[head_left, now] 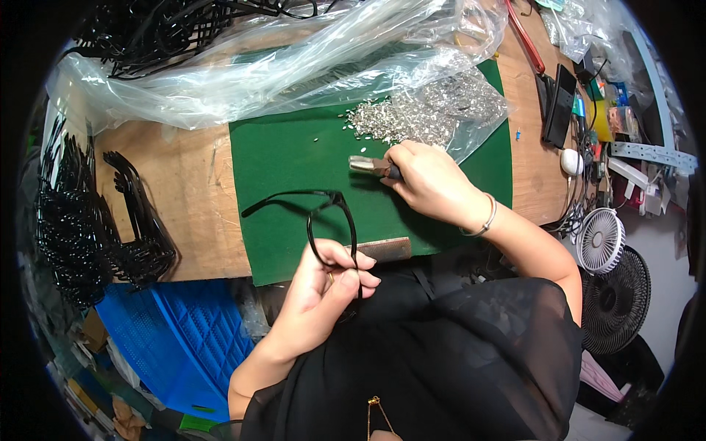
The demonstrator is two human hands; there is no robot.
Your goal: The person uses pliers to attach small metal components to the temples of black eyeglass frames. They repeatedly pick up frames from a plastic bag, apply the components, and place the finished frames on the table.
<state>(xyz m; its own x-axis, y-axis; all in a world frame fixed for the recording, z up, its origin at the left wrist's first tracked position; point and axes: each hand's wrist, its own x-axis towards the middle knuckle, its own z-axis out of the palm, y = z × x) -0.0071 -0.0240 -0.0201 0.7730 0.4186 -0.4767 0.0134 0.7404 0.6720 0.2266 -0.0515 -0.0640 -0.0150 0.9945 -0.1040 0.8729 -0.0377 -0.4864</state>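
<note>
My left hand [327, 283] is closed on a black eyeglass frame [351, 220], pinching it between thumb and fingers near the front edge of the green mat [287, 162]. One temple of the frame reaches out to the left over the mat. In my right hand [430, 180] is a pair of pliers [371, 166], its metal jaws pointing left and its handles mostly hidden in my fist. Just beyond the jaws lies a heap of small silvery metal pieces [379, 120], spilling from a clear plastic bag [456, 110]. A few loose pieces rest apart on the mat.
Stacks of black eyeglass frames [66, 220] stand at the left, with a smaller row [140, 220] beside them. Clear plastic sheeting [184, 92] stretches across the back. At the right are a phone [560, 106], cables and a white fan [601, 240]. A blue crate [176, 338] sits below the table.
</note>
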